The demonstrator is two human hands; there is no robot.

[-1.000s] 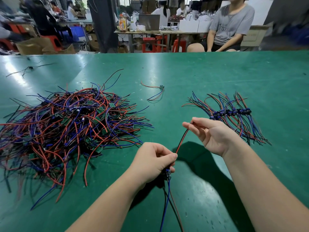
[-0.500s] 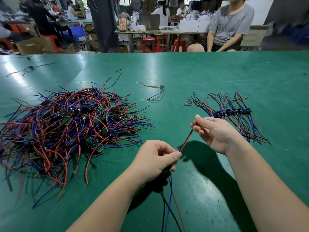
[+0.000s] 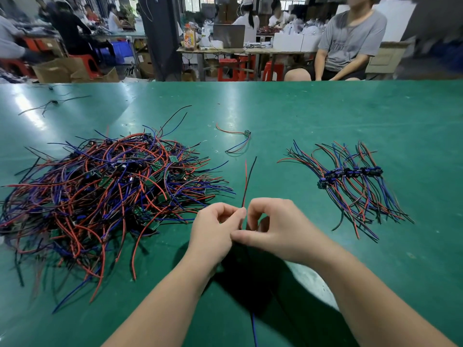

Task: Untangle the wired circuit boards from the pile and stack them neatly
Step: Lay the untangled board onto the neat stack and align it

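A big tangled pile [image 3: 105,196] of red, blue and black wired circuit boards lies on the left of the green table. A neat row of stacked boards [image 3: 350,175] with fanned wires sits at the right. My left hand [image 3: 215,234] and my right hand [image 3: 273,226] meet at the table's centre, both pinching one wired board. Its red and black wires [image 3: 248,181] stick up and away from my fingers, and a blue wire [image 3: 254,329] hangs below. The board itself is hidden between my fingers.
A single loose wired board [image 3: 246,133] lies at centre, beyond my hands. Stray dark wires [image 3: 50,105] lie at the far left. A seated person [image 3: 350,41] is past the table's far edge, with other workers and benches behind.
My right hand slid back along the red and black wires to meet my left hand. The wire ends, freed from my right fingers, now point up and away.
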